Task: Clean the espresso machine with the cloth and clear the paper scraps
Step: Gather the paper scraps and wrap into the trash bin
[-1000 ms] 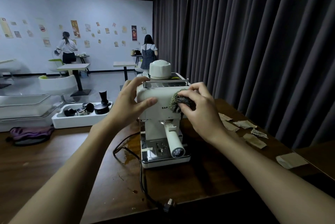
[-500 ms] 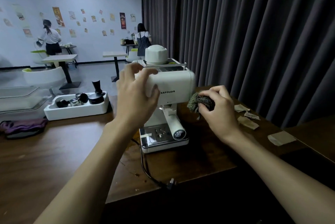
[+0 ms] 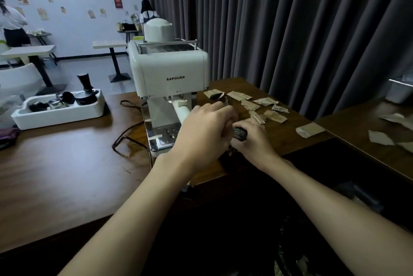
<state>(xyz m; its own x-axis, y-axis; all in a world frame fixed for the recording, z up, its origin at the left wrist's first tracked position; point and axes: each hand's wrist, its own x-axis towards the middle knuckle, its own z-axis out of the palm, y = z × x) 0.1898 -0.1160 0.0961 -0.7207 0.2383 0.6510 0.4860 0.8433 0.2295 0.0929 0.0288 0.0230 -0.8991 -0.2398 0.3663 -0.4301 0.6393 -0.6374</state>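
Wiped low beside the SAPOUDR espresso machine (image 3: 169, 74), frame centre.
Right hand (image 3: 252, 139) clenched around balled cloth (image 3: 240, 133); left hand (image 3: 203, 128) curled over it, contents hidden. Probably paper scraps (image 3: 263, 105) next.

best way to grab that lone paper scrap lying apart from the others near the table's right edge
Pinch the paper scrap by its near-left corner, coming from above with the right hand. It lies flat on the table, so there is no raised edge; sliding a corner over the table's dark edge beside it would probably help.
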